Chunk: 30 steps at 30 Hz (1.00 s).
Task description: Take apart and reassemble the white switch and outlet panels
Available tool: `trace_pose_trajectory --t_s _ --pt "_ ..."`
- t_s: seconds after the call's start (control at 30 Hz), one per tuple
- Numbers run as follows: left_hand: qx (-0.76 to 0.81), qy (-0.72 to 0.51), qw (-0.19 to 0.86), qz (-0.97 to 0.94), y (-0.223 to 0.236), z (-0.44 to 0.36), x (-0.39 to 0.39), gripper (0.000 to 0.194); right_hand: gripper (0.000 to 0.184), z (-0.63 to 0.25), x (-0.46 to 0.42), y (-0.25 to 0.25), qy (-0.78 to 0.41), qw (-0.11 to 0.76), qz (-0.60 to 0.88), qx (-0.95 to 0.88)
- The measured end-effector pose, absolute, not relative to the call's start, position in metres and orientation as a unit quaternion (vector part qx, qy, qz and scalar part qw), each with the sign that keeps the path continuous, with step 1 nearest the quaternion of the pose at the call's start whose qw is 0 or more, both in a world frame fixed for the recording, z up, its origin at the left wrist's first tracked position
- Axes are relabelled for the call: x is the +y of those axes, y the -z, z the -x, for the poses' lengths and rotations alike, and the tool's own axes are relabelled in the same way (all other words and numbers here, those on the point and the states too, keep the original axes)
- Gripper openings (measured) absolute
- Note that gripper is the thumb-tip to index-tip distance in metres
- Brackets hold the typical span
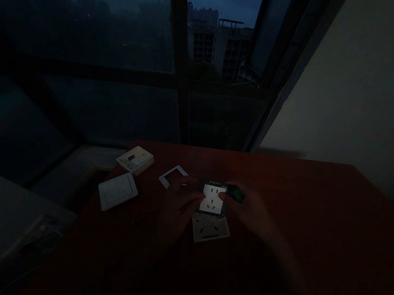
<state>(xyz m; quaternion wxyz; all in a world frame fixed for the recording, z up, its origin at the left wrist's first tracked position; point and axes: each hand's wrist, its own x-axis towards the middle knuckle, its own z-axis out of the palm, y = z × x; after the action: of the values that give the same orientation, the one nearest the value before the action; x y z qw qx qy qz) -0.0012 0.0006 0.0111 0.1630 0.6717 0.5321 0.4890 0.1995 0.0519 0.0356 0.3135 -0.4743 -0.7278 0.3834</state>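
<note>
A wall socket (211,205) with a white face and a dark surround is held up between both hands, its slots facing me. My left hand (180,205) grips its left edge with the fingertips. On the other side my right hand (247,209) presses a finger and thumb against its right edge. A green thing (236,193), perhaps a tool handle, shows at the right fingers; its kind is too dark to tell. Just below the socket, an open white back box (210,229) lies on the table. A white square frame (167,179) lies behind my left hand, partly covered by it.
On the left side of the red-brown table (305,196) lie a white switch plate (117,191) and a white box (135,159). Small dark bits (136,220) lie nearby. Windows (106,102) stand behind the table, a pale wall (362,84) to the right. The room is very dim.
</note>
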Motion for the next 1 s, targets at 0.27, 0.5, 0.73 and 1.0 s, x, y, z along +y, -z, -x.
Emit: trace_pose_trajectory --t_s 0.27,0.5,0.73,1.0 --pt "0.497 -0.407 0.073 -0.763 -0.016 0.008 -0.006 0.02 0.023 -0.202 0.048 -0.039 -0.406 0.311 0.468 -0.721" --pt "0.536 -0.416 0.062 -0.732 -0.022 -0.002 -0.011 0.014 0.022 -0.2 0.051 -0.03 -0.378 0.289 0.478 -0.738" --pt "0.627 -0.353 0.091 -0.688 -0.031 0.033 -0.021 0.012 0.023 -0.202 0.052 -0.028 -0.389 0.27 0.48 -0.739" --pt "0.706 -0.214 0.093 -0.669 0.006 0.123 -0.056 0.025 0.021 -0.203 0.054 -0.027 -0.388 0.266 0.466 -0.749"
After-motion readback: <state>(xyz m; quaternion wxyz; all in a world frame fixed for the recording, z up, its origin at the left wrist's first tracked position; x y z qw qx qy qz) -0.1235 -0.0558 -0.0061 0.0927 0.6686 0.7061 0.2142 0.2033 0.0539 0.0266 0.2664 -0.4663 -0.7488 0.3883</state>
